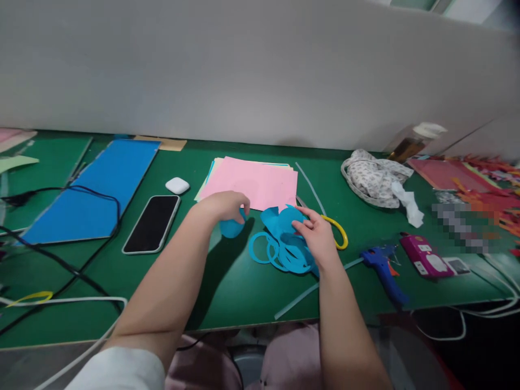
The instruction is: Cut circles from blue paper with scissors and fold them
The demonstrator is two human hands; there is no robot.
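1. Far left on the green counter (239, 309), a blue board (95, 187) lies flat with a black cable (118, 208) draped across it, seemingly just parked there.
2. Next, a phone (152, 225) lies flat near a small white case (177, 186), both outside the busy middle, probably for elbow room.
3. Here's the left hand (236, 208), fingers bent down at a blue paper disc (231, 229); gripping or merely resting, I can't tell.
4. Behind, a pink sheet (252, 181) tops a paper stack, perhaps pushed back to leave the front free.
5. Centre stage: blue paper rings (260, 249) heaped loosely, and the right hand (305, 219) pinching a second disc (289, 218) above them, thumb on its face, presumably to spare the thin paper.
6. Yellow-handled scissors (345, 236) lie beside that hand, conveniently close; farther right, a blue glue gun (384, 271) rests on its side.
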